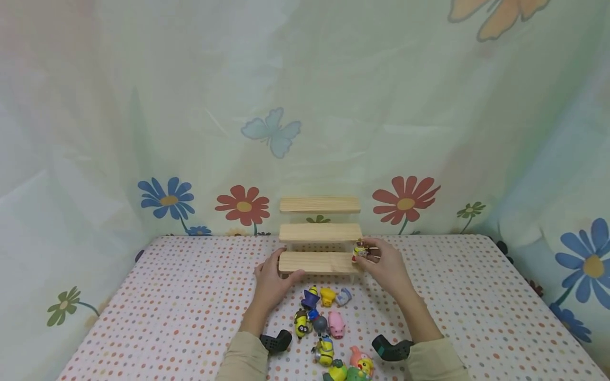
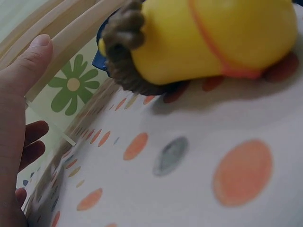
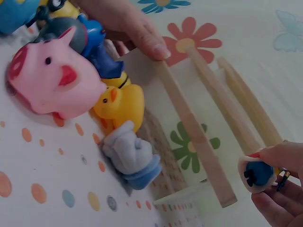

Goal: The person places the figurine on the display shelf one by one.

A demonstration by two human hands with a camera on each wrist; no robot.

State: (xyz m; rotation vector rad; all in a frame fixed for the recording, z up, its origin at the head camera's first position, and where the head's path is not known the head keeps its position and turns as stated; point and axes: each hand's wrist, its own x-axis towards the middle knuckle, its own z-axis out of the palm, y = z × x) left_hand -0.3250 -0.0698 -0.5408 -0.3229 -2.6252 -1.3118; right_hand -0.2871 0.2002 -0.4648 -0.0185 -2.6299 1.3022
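A three-step wooden shelf with pale boards and clear side panels stands at the back of the table. My left hand grips the left end of its lowest board, thumb along the front edge. With thumb and fingers my right hand pinches a small figurine, yellow, white and red, at the right end of that same board. Its blue underside with a black mark faces the right wrist camera, tilted and beside the board's end. No figures stand on the three boards.
Several toy figures lie between my forearms: a pink pig, a yellow duck, a grey-blue figure, a minion in overalls and a green-and-yellow figure. A flowered curtain hangs behind the dotted table.
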